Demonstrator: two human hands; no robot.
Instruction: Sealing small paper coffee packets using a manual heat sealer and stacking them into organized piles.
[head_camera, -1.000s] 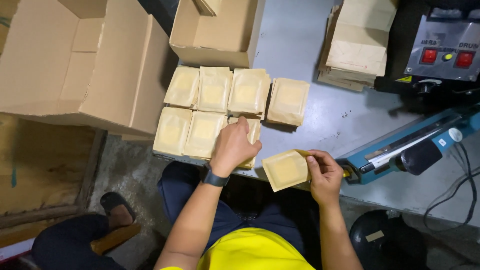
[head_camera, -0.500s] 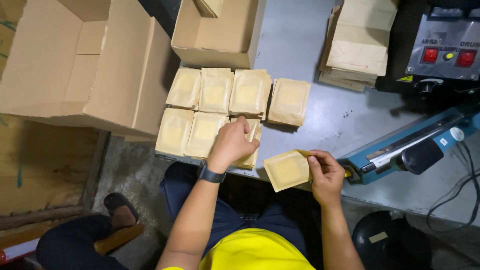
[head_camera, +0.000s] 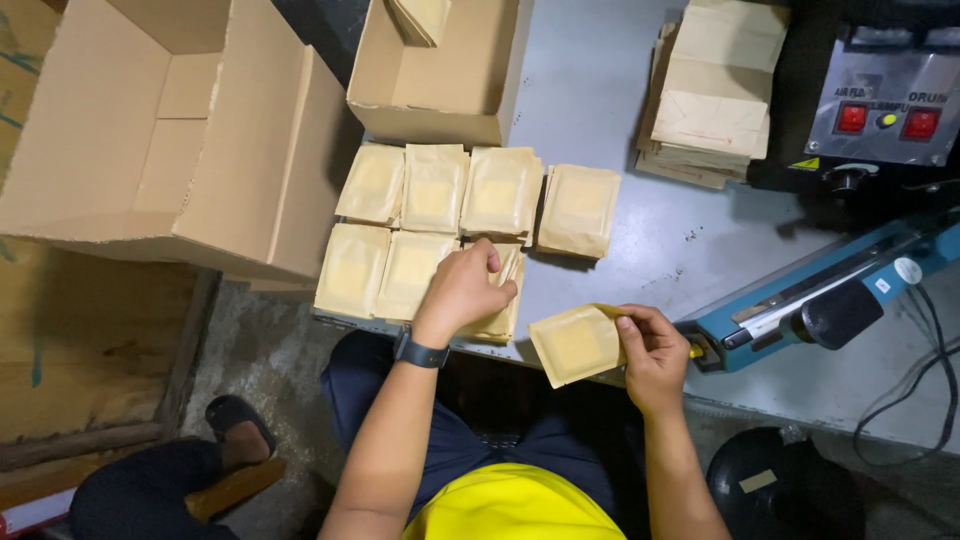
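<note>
Grey tabletop (head_camera: 600, 100) carries rows of tan pouches (head_camera: 470, 190); left hand (head_camera: 462, 290) presses the nearest stack (head_camera: 497, 318); right hand (head_camera: 650, 345) pinches one pouch (head_camera: 575, 343), seemingly for laying down beside them.

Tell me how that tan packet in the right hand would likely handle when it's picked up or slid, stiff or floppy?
The packet in the right hand probably weighs little: fingertips alone hold it out by one edge. It looks fairly stiff, since it stays flat without drooping. Being flat, it should slide on the grey table rather than roll or tip.
</note>
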